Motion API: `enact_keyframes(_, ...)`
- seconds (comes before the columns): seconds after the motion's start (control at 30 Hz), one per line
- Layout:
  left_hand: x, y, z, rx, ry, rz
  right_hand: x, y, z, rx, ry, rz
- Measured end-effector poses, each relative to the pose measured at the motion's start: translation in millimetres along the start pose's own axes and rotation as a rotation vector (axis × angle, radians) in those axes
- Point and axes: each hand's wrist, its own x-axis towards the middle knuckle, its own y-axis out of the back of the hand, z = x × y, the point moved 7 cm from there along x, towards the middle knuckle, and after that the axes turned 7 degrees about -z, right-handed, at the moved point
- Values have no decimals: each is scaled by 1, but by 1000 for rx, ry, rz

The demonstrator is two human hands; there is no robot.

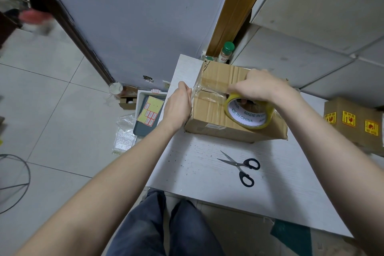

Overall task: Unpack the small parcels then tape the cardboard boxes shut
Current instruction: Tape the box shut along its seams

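A cardboard box (209,110) sits at the far side of the white bench (207,162), its top flaps closed and crossed by clear tape along the seam. A roll of yellow tape (247,114) rests on the box's top toward the right, its white core printed "MADE IN CHINA". The right hand (259,87) holds the roll, fingers curled over its far rim and one fingertip showing inside the core; its grip is closed on the roll. The left hand (178,104) lies against the left side of the box with the fingers pressed to the tape end at the top left edge; whether its grip pinches the tape or only presses it flat cannot be told.

Near the box on the bench lie black-handled scissors (242,167), blades open, well apart from both hands. A green-capped bottle (225,52) stands just beyond the box's far edge. Right of the bench is another carton (353,118) with yellow labels. On the floor to the left lies a grey tray (149,114) bearing a yellow sticker sheet.
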Motion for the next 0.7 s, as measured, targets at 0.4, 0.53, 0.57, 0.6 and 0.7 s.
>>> enact_keyframes(0.4,5,-7,2,186,-48,-232,-3,1,-2,16,-8,11)
enact_keyframes(0.53,4,-17,-14,287,-11,-230,-5,1,0,-31,-17,21)
enact_keyframes(0.57,3,-16,-18,248,-2,-207,-6,2,1,-30,-11,25)
enact_keyframes(0.6,2,-12,-20,170,5,-158,-6,3,1,-22,-4,32)
enact_keyframes(0.7,-8,17,-16,-209,43,97,-5,3,2,-4,5,53)
